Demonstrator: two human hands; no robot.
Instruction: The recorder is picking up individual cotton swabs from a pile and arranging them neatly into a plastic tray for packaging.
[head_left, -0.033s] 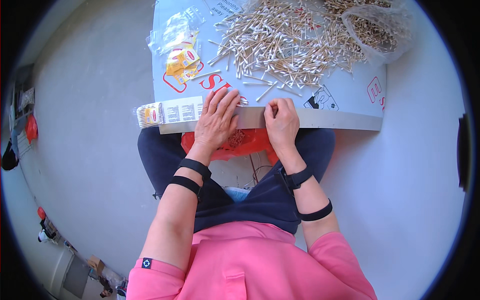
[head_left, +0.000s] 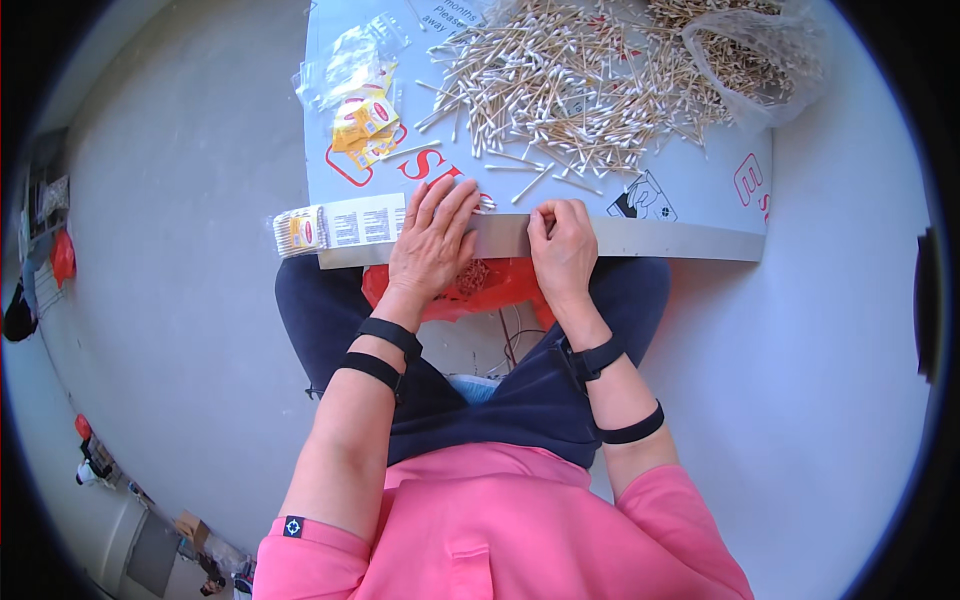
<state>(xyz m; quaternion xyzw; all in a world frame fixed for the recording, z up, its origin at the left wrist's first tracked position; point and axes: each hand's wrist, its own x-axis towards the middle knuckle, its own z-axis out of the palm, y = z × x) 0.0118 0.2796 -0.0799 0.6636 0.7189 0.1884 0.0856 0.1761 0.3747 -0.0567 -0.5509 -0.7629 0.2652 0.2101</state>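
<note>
My left hand point(head_left: 433, 235) lies flat near the front edge of the table board point(head_left: 700, 180), fingers stretched out. A few white cotton swab tips point(head_left: 487, 203) peek out beside its fingers; what lies under the palm is hidden. My right hand point(head_left: 563, 240) rests on the same edge with its fingers curled in; whatever they hold, if anything, is hidden. Left of my left hand lies a white printed strip point(head_left: 368, 221), with a small clear pack of swabs point(head_left: 300, 231) at its left end. Beyond my hands spreads a large heap of loose wooden cotton swabs point(head_left: 540, 90).
Yellow printed cards point(head_left: 366, 118) and clear plastic bags point(head_left: 352, 58) lie at the far left of the board. An opened clear bag of swabs point(head_left: 770, 70) sits at the far right. A red plastic bag point(head_left: 500, 290) hangs below the front edge, between my knees.
</note>
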